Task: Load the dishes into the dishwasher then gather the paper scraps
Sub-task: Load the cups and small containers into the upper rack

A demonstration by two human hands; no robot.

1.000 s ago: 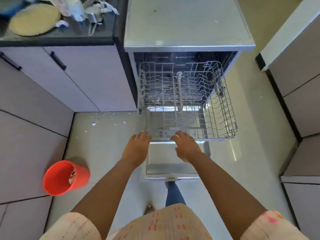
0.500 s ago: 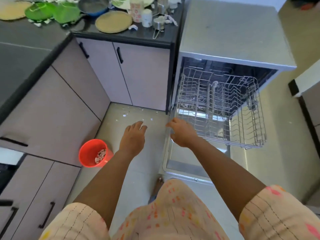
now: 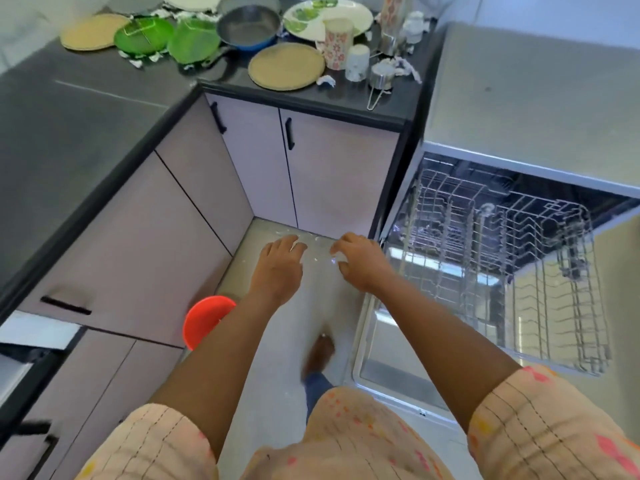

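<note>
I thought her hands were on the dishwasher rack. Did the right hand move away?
Yes. The right hand has left the front rim of the rack and now sits to its left, over the floor scraps.

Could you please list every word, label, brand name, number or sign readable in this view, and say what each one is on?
None can be read.
Tall cup: red flower pattern only, no lettering.
Large plate: green leaf print, no words.
Dishwasher: top plain; small dark marks on the open door's front edge are too small to read.
Red bucket: no label visible.
</note>
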